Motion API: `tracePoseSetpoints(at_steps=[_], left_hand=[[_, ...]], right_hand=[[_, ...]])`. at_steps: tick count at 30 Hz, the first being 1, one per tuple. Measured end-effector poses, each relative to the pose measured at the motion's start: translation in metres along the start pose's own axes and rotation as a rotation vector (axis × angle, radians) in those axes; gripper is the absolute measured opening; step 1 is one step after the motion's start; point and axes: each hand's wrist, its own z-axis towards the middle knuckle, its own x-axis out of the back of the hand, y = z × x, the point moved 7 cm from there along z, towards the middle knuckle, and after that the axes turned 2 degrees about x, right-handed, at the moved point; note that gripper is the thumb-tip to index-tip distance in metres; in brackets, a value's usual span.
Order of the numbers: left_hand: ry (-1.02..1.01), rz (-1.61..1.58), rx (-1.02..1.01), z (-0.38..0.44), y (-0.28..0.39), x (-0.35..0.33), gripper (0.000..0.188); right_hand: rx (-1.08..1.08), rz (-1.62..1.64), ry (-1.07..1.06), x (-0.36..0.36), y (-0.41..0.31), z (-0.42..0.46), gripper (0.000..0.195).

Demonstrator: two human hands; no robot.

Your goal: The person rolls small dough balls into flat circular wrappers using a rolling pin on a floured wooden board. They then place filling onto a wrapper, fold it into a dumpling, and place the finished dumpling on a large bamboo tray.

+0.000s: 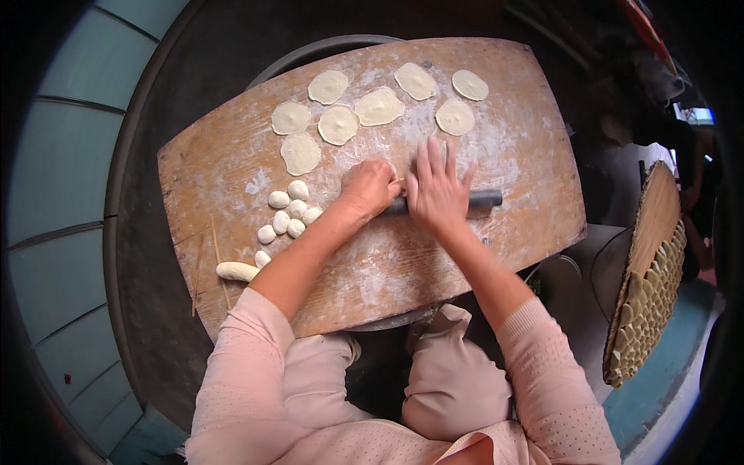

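Note:
My left hand [372,183] is curled low over the wooden board [517,232], its fingertips pinching what looks like the edge of a dough piece [397,181], mostly hidden between my hands. My right hand [439,189] lies palm down across a dark rolling pin [485,199], fingers spread and slightly blurred. The pin's right end sticks out past this hand. Beyond my hands lie several thin dough rounds, the nearest being one round [455,117] past my right fingertips. Left of my left forearm sit several small dough balls [281,221] and a short dough roll [237,271].
Two thin wooden sticks [215,244] lie on the board's left side. Flour dusts the board, which rests on a round basin [325,46]. To the right, a round woven tray [657,226] carries many dumplings [648,308]. Another person [662,131] is in the dim background.

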Motion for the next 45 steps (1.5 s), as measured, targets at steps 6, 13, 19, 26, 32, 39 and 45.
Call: tracePoseSetpoints(at_steps=[6,13,19,26,32,39,45], left_hand=[[0.007,-0.155,-0.021,0.014,-0.002,0.020,0.020],[-0.159,-0.093,0.011,0.001,-0.002,0.003,0.027],[0.060,-0.184,-0.049,0.017,-0.009,0.022,0.016],[-0.224,-0.275,0.133,0.004,-0.008,0.019,0.018],[0.039,-0.135,-0.080,0.015,0.001,0.027,0.022],[-0.215,-1.211,0.510,-0.011,-0.030,0.022,0.019],[-0.345,-1.016,0.484,-0.019,-0.014,0.020,0.032]], right_hand=[[-0.031,0.019,0.001,-0.002,0.006,-0.011,0.065],[0.068,-0.036,-0.032,-0.001,-0.004,-0.027,0.065],[-0.053,0.045,0.097,0.001,0.004,0.037,0.064],[0.080,-0.057,-0.010,-0.006,-0.003,-0.044,0.064],[-0.093,0.044,0.113,0.004,0.007,0.041,0.062],[0.115,0.017,0.043,0.008,-0.006,-0.073,0.069],[0.162,0.055,0.154,0.006,-0.003,-0.087,0.067]])
